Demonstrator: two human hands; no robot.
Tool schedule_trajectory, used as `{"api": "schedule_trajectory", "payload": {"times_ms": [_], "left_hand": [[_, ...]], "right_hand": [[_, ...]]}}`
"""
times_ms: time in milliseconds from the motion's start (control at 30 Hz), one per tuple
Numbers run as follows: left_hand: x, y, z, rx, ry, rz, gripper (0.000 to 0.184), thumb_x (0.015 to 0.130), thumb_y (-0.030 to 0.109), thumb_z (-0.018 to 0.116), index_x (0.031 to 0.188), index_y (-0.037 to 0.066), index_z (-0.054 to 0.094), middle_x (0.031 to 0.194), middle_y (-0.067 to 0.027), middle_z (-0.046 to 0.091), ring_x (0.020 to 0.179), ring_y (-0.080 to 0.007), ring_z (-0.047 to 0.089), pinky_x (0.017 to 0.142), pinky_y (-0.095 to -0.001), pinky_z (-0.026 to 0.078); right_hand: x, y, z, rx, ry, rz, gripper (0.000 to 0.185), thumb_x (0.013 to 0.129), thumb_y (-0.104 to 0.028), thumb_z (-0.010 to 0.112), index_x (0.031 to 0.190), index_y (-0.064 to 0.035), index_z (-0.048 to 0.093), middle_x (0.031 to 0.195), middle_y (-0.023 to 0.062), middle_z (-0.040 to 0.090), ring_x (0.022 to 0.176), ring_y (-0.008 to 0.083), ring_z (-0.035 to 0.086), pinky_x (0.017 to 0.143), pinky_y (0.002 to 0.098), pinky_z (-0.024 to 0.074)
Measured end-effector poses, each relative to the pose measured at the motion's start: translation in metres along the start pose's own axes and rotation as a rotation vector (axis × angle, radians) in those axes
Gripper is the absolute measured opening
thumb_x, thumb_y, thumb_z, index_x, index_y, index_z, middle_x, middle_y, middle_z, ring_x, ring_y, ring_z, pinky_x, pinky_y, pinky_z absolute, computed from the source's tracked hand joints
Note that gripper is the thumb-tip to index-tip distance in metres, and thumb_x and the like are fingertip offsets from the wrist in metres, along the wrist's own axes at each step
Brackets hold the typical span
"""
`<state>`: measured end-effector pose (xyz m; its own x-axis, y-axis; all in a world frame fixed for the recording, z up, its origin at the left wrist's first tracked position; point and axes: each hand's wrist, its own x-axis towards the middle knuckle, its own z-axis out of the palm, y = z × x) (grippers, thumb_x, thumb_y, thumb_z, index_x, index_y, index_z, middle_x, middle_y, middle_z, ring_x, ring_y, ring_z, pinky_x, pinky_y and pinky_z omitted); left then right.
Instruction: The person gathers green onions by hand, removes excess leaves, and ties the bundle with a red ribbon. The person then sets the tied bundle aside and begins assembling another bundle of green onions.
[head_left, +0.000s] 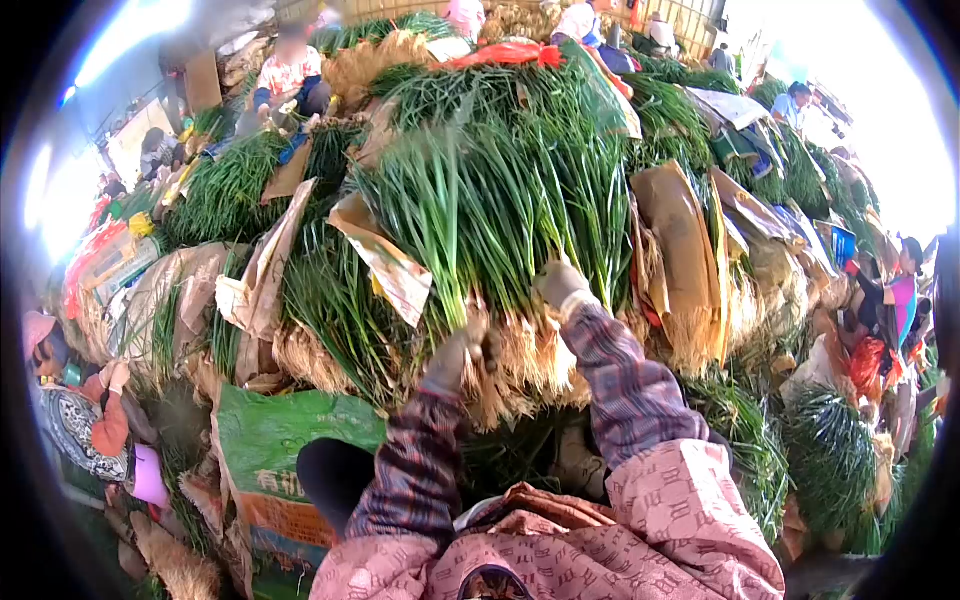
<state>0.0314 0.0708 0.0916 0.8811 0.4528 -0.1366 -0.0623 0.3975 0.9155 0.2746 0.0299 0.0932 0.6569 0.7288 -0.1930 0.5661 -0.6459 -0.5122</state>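
Observation:
A large heap of green onions (520,200) lies before me, leaves pointing away and pale stringy roots (540,370) towards me. My left hand (458,355), in a dirty glove, is closed around the lower stems of some green onions (445,250) at the near edge. Farther forward and to the right, my gloved right hand (562,285) rests against stems in the heap. Its fingers are curled, and what lies inside them is hidden. Beside the heap, a folded paper sack (385,260) lies on the left and a brown paper sheet (683,255) on the right.
A green printed sack (290,440) lies by my left knee. More bundles of green onions (235,190) wrapped in paper surround me. Other people sit among the piles, including a person (288,75) at the back left and a person (890,300) at the right.

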Motion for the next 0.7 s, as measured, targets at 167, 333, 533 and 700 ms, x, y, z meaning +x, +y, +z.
{"api": "schedule_trajectory", "payload": {"times_ms": [167,333,533,700], "left_hand": [[-0.012,-0.049,-0.003,-0.290,0.141,-0.010,0.034,0.093,0.036,0.050,0.097,0.004,0.059,0.083,-0.0041,0.058,0.076,-0.0168,0.057,0.068,-0.0331,0.049],[-0.011,-0.038,0.022,-0.437,0.260,-0.085,0.038,0.094,0.035,0.051,0.113,0.003,0.056,0.085,-0.0040,0.058,0.083,-0.0185,0.058,0.071,-0.0338,0.050],[-0.030,-0.043,0.014,-0.494,0.144,-0.041,0.035,0.096,0.031,0.046,0.116,0.003,0.053,0.096,-0.0085,0.060,0.089,-0.0208,0.059,0.085,-0.0403,0.050],[-0.027,-0.076,0.004,-0.321,0.159,0.024,0.037,0.097,0.026,0.046,0.123,0.000,0.052,0.109,-0.0106,0.061,0.099,-0.0202,0.059,0.086,-0.0319,0.048]], "right_hand": [[-0.052,-0.005,0.008,0.553,-0.125,-0.165,0.016,0.084,-0.021,0.063,0.085,-0.0052,0.061,0.055,-0.0026,0.048,0.048,0.0075,0.049,0.044,0.0227,0.0420],[-0.016,-0.023,-0.013,-0.023,0.346,-0.040,0.027,0.087,-0.028,0.060,0.101,-0.0053,0.057,0.078,0.0115,0.064,0.067,0.0176,0.061,0.061,0.0316,0.0502],[-0.073,-0.051,-0.004,0.174,0.216,-0.247,0.030,0.090,-0.033,0.057,0.101,-0.0049,0.061,0.078,0.0113,0.064,0.070,0.0179,0.061,0.068,0.0337,0.0503],[-0.120,-0.030,0.056,0.253,0.115,-0.460,0.030,0.092,-0.027,0.051,0.101,-0.0010,0.062,0.090,0.0119,0.060,0.081,0.0192,0.060,0.072,0.0389,0.0476]]}}
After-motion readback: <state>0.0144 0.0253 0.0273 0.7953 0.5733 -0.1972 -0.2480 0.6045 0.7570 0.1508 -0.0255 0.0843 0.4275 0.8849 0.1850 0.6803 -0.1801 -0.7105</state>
